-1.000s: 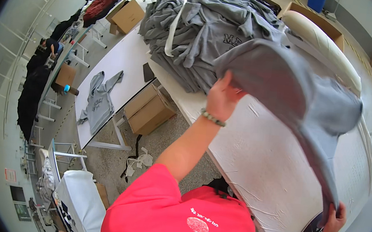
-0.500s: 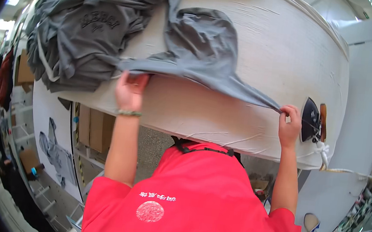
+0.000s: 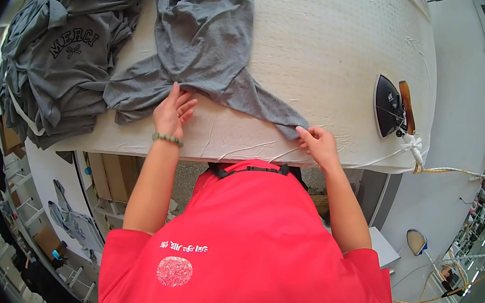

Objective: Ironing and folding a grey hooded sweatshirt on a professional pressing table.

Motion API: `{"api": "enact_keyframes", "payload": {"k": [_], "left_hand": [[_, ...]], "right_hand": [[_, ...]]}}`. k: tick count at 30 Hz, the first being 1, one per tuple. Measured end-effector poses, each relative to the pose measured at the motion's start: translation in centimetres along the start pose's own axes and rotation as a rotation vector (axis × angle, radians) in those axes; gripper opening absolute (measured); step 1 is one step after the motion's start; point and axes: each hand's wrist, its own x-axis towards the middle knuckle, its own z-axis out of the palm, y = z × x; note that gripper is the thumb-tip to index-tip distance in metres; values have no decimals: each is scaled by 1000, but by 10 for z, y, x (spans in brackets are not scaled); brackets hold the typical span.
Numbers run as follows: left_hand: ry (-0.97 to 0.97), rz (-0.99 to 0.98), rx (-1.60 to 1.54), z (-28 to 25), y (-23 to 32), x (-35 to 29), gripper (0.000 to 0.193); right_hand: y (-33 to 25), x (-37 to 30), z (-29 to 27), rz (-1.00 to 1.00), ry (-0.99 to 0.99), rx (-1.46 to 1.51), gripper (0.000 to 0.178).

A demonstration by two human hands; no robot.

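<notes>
Here, at nine to ten o'clock, a pile of grey garments (image 3: 65,53) lies heaped on the padded white table (image 3: 338,48) — soft knit, rumpled, the top piece bearing dark lettering. Just right of it, at about eleven o'clock, a single grey top (image 3: 206,51) is laid out apart from the heap: its body bunched and creased, one sleeve trailing toward five o'clock to the table's near edge.

The left hand (image 3: 172,113), a green bead bracelet (image 3: 167,139) at the wrist, rests palm-down on the lower fold of the top, fingers extended and close together, pressing the cloth flat. The right hand (image 3: 318,145) lies at the sleeve's end; its fingertips pinch the cuff against the table edge.

Judged from the lie of the cloth, spreading is under way but unfinished — the garment is on the surface and one sleeve is drawn out, while the body remains folded over itself and unsmoothed. The heap has yet to be handled.

At two to three o'clock a flat iron (image 3: 392,106) with a dark soleplate and brown handle stands on its side, untouched, well apart from both hands. The table cover is textured, with faint wrinkles near its front edge.
</notes>
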Motion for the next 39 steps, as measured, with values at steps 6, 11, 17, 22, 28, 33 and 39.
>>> {"api": "enact_keyframes", "payload": {"k": [6, 11, 17, 22, 28, 33, 39], "left_hand": [[30, -6, 55, -1, 10, 22, 28], [56, -7, -119, 7, 13, 18, 11], [-202, 203, -445, -10, 15, -2, 11], [-365, 164, -382, 35, 12, -152, 22], [-339, 57, -6, 53, 26, -95, 28], [-355, 893, -246, 65, 177, -83, 19], [152, 819, 84, 1, 70, -71, 36]], "right_hand": [[13, 6, 19, -127, 156, 334, 23], [-4, 10, 18, 131, -127, 673, 22], [-33, -6, -63, -328, 97, 268, 23], [-42, -75, -159, -449, 270, 305, 32], [-45, -46, -168, -157, -101, 222, 32], [-124, -10, -125, -728, 191, 279, 27], [-99, 4, -112, -846, 136, -162, 33]]}}
